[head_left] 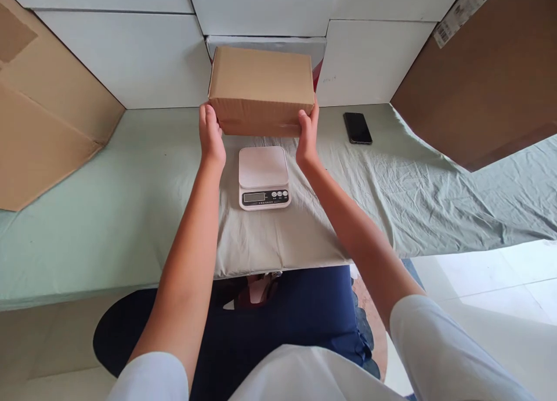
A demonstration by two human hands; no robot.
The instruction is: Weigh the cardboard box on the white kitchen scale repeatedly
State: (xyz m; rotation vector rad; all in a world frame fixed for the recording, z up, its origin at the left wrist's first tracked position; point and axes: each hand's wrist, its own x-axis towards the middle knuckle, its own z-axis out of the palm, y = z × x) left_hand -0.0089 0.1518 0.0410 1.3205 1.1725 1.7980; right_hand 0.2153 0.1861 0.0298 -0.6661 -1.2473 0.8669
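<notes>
I grip the closed brown cardboard box point(261, 87) between my left hand point(211, 135) and right hand point(308, 133), one at each short end, its long axis crosswise, just beyond the small white digital kitchen scale point(263, 177).

Rear: white panel wall point(143, 58) blocks passage.
Left flank: slanted brown cardboard sheet point(39, 111) obstructs.
Right flank: large brown cardboard box point(487, 82) overhangs; black phone point(357, 127) lies near.
Centre: white digital scale point(263, 176).
Elsewhere: pale green cloth-covered table point(108, 203) open.
</notes>
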